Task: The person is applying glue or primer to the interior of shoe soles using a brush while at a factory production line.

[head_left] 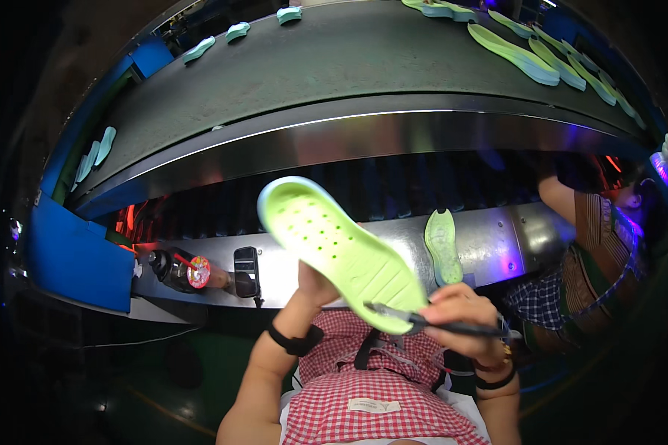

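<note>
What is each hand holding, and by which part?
Left hand: green sole, from beneath, near its middle. Right hand: black-handled tool, by its handle.

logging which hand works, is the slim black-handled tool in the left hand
No, the right hand grips the slim black-handled tool, while the left hand supports the lime-green shoe sole.

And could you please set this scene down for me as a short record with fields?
Left hand: holds the light-green sole from beneath, mostly hidden behind it
Right hand: grips a dark-handled tool, its metal tip at the sole's near end
Metal ledge: second sole on the right; phone, cup with red straw and dark bottle on the left
Belt: more soles toward both sides
Co-worker: at far right
</note>
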{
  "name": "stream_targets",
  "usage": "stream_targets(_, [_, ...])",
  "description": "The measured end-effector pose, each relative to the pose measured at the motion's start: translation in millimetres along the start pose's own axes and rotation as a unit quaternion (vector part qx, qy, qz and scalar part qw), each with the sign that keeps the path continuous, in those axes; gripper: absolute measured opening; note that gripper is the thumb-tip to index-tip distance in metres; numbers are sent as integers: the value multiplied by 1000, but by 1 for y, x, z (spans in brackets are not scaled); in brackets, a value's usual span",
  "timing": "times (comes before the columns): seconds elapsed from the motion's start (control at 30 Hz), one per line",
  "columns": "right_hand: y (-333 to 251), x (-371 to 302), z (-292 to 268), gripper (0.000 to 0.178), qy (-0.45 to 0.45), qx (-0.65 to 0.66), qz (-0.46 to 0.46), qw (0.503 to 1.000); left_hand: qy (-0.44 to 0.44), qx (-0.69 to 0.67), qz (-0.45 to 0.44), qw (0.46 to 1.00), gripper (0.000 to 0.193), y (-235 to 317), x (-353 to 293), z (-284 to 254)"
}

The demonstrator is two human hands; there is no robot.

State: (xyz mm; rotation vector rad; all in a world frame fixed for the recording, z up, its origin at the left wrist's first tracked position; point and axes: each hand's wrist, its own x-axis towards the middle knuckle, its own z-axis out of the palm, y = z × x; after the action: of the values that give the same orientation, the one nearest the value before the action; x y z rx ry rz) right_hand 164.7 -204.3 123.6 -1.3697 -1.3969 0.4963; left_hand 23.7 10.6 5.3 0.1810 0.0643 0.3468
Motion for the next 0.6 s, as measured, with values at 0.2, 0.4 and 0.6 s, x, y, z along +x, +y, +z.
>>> stream_targets(0.2, [62, -2, 33, 18, 89, 166, 218, 958, -2, 66, -30, 997, 96, -42, 9, 8])
stream_targets(0.4, [73, 23, 23, 19, 81, 247, 264, 929, 37, 13, -10, 999, 88, -56, 10, 16])
stream_targets(0.6, [89, 41, 16, 19, 78, 254, 252, 931, 52, 5, 42, 998, 81, -60, 21, -1])
